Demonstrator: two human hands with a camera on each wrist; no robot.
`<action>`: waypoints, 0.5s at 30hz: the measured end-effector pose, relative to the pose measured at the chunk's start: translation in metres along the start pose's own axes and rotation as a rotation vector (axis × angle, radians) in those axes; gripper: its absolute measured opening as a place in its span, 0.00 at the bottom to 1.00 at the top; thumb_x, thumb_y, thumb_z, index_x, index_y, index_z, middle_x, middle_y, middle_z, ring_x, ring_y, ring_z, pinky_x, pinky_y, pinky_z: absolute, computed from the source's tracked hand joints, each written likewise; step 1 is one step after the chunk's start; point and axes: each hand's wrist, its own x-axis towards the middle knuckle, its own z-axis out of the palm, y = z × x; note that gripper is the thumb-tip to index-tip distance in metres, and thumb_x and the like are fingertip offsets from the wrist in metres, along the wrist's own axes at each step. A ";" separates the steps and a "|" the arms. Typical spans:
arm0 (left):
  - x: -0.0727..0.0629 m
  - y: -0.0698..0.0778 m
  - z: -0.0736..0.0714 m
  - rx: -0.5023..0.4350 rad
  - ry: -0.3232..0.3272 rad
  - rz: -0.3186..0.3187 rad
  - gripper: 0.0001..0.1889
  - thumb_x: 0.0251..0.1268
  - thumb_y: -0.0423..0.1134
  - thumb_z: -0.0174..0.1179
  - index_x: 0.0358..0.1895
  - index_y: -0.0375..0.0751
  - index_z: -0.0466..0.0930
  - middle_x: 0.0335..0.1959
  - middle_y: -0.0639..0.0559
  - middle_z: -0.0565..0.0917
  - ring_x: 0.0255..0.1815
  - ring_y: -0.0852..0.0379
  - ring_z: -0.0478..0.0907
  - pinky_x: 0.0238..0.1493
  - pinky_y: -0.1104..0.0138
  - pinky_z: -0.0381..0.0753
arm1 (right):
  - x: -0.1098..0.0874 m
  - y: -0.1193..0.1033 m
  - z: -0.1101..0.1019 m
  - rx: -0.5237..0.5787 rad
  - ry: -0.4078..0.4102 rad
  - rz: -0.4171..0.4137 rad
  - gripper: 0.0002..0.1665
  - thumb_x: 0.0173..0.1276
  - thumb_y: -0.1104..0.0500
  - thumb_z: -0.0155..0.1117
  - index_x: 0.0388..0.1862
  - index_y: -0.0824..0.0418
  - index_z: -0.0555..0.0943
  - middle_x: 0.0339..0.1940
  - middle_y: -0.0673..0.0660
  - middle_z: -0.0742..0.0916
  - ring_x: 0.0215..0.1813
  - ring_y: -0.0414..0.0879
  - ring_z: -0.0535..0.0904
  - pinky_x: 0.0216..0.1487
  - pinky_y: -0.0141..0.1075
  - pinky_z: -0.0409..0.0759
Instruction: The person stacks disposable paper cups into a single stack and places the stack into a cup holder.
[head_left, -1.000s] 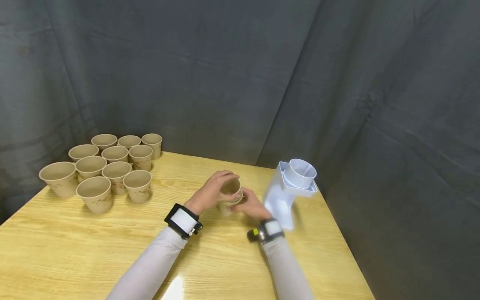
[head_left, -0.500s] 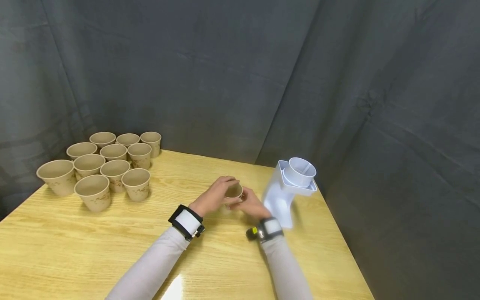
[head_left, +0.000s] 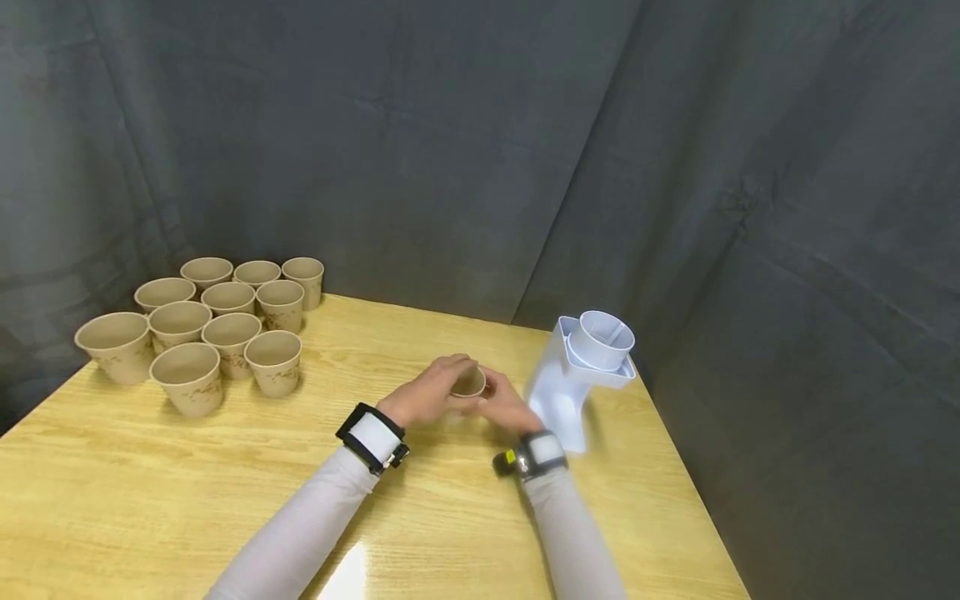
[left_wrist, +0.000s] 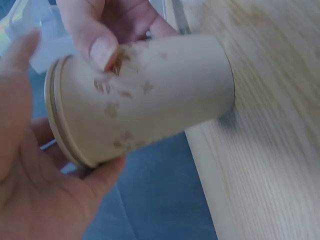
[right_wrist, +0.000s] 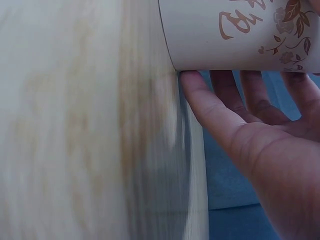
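Two nested paper cups (left_wrist: 155,95), beige with a brown leaf and flower print, stand on the table between my hands; their two rims lie close together in the left wrist view. My left hand (head_left: 426,393) holds the stack at the rim, fingers round its mouth. Lower on the side, my right hand (head_left: 512,407) grips the same cups, its thumb on the printed wall and its fingers (right_wrist: 212,107) against the opposite side. In the head view the hands hide most of the stack; only the inside of the top cup (head_left: 468,383) shows.
Several similar paper cups (head_left: 273,363) stand upright in rows at the table's back left. A white plastic holder (head_left: 564,392) with a round ring on top stands just right of my right hand. Dark curtains (head_left: 375,167) border the wooden table (head_left: 247,475) behind and at right.
The upper cup has gone down into the lower one, my left hand sinking with it. Both hands then stay at the stack. The cups at the back left have not been moved.
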 end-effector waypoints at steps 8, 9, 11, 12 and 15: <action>-0.002 -0.011 -0.022 -0.075 0.020 -0.046 0.41 0.63 0.68 0.52 0.69 0.40 0.66 0.70 0.42 0.68 0.70 0.44 0.66 0.69 0.50 0.67 | 0.009 0.023 0.001 0.014 0.019 -0.008 0.36 0.54 0.63 0.75 0.63 0.51 0.74 0.57 0.54 0.83 0.55 0.49 0.81 0.57 0.41 0.79; -0.003 -0.012 -0.027 -0.084 0.032 -0.046 0.39 0.63 0.67 0.52 0.68 0.41 0.67 0.68 0.43 0.69 0.69 0.44 0.67 0.68 0.50 0.68 | 0.009 0.024 0.001 0.019 0.019 -0.011 0.36 0.54 0.63 0.75 0.63 0.51 0.74 0.57 0.54 0.82 0.55 0.48 0.81 0.57 0.41 0.79; -0.006 -0.016 -0.037 -0.090 0.056 -0.051 0.37 0.65 0.65 0.51 0.67 0.41 0.69 0.66 0.43 0.72 0.67 0.44 0.69 0.66 0.50 0.69 | 0.009 0.025 0.001 0.022 0.018 -0.013 0.37 0.53 0.62 0.75 0.63 0.51 0.74 0.57 0.54 0.82 0.55 0.48 0.81 0.58 0.41 0.78; -0.008 -0.018 -0.043 -0.098 0.067 -0.054 0.35 0.66 0.64 0.52 0.66 0.41 0.70 0.65 0.43 0.73 0.66 0.44 0.70 0.65 0.50 0.70 | 0.009 0.026 0.001 0.028 0.018 -0.015 0.38 0.53 0.62 0.76 0.64 0.51 0.74 0.57 0.55 0.82 0.56 0.49 0.80 0.59 0.42 0.77; -0.014 -0.027 -0.060 -0.120 0.097 -0.075 0.32 0.67 0.60 0.53 0.64 0.41 0.72 0.63 0.43 0.76 0.62 0.43 0.72 0.62 0.50 0.72 | 0.010 0.023 0.002 0.041 0.026 -0.007 0.39 0.51 0.61 0.77 0.63 0.51 0.74 0.56 0.55 0.83 0.56 0.49 0.80 0.60 0.43 0.76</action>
